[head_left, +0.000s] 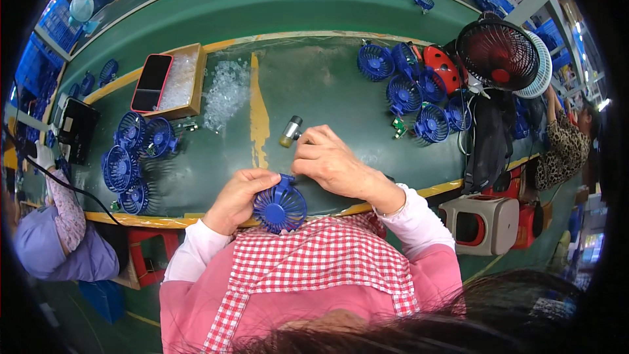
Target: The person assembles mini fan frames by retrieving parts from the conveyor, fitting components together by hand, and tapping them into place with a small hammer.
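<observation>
A small blue fan head (280, 208) with a round slatted cage is held upright at the table's near edge. My left hand (237, 198) is closed on its short neck, thumb and fingers pinching from the left. My right hand (332, 162) is closed just above the neck, fingertips together beside it; what they pinch is too small or hidden to make out. Next to its knuckles lies a short silver cylinder (291, 132) with a dark end and an amber end, like a small mallet head. Any handle it has is hidden behind my right hand.
Several blue fan heads stand at the left (120, 168) and right (404, 94). A cardboard box (190, 96) of clear small parts carries a phone (152, 83); loose clear pieces (226, 95) lie beside it. A larger black fan (498, 56) stands far right. Co-workers sit at both sides.
</observation>
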Action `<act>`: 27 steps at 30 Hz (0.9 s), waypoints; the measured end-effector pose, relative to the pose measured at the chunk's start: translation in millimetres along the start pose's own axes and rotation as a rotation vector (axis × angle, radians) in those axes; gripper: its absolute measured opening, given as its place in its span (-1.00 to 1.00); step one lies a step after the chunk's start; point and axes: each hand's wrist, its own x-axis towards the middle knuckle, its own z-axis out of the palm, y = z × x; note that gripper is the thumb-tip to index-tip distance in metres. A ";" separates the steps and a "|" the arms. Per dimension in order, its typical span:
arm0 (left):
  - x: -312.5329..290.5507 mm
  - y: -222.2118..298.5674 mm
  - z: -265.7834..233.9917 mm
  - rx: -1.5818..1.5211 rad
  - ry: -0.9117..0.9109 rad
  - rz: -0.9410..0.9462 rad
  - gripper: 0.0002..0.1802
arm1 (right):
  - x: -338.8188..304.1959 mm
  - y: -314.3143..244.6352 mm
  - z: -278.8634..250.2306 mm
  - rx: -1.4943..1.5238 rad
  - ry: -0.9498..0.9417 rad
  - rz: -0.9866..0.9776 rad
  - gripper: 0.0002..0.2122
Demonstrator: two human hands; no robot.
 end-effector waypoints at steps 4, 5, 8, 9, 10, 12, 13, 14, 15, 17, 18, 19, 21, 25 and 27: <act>-1.3 3.4 3.8 0.043 -0.002 -0.028 -0.87 | 1.6 5.1 0.2 -0.004 -0.041 -0.036 -0.94; -0.9 3.8 4.8 0.064 -0.013 -0.038 -0.87 | 3.3 6.9 0.1 0.000 -0.040 -0.030 -0.94; 3.1 3.1 0.2 0.085 -0.028 -0.051 -0.86 | 8.4 11.9 3.3 0.085 -0.055 -0.037 -0.94; 2.8 3.3 -0.1 0.086 -0.026 -0.059 -0.86 | 9.2 13.0 5.4 0.101 -0.088 -0.036 -0.94; 1.9 4.4 0.2 0.096 -0.033 -0.078 -0.85 | 10.0 14.5 7.0 0.118 -0.122 -0.035 -0.94; -0.2 5.0 1.4 0.104 -0.035 -0.103 -0.85 | 12.7 16.8 9.0 0.142 -0.121 -0.040 -0.93; -1.0 5.0 2.7 0.109 -0.053 -0.092 -0.84 | 13.2 16.5 9.7 0.160 -0.121 -0.051 -0.93; -2.1 4.3 4.2 0.115 -0.071 -0.079 -0.83 | 12.6 15.7 10.1 0.167 -0.121 -0.049 -0.93; -1.8 4.2 5.8 0.115 -0.071 -0.078 -0.83 | 14.1 17.7 9.3 0.191 -0.147 -0.029 -0.92; -2.8 2.3 8.5 0.103 -0.015 -0.043 -0.82 | 15.1 18.2 2.0 0.211 -0.173 -0.012 -0.91; -3.5 0.7 6.3 0.099 -0.034 -0.022 -0.82 | 12.2 13.7 -6.3 0.216 -0.197 0.013 -0.91; -4.3 1.1 6.1 0.095 -0.030 -0.019 -0.82 | 10.5 10.2 -11.7 0.220 -0.221 0.038 -0.91; -2.8 2.6 7.9 0.113 -0.039 -0.027 -0.83 | 11.3 7.9 -12.2 0.217 -0.216 0.011 -0.90; 1.1 -1.0 9.0 0.102 -0.054 -0.024 -0.83 | 14.0 4.0 -10.6 0.094 -0.182 -0.007 -0.92; -1.3 -0.4 9.5 0.067 -0.034 -0.026 -0.84 | 14.7 1.4 -12.1 0.069 -0.215 -0.010 -0.93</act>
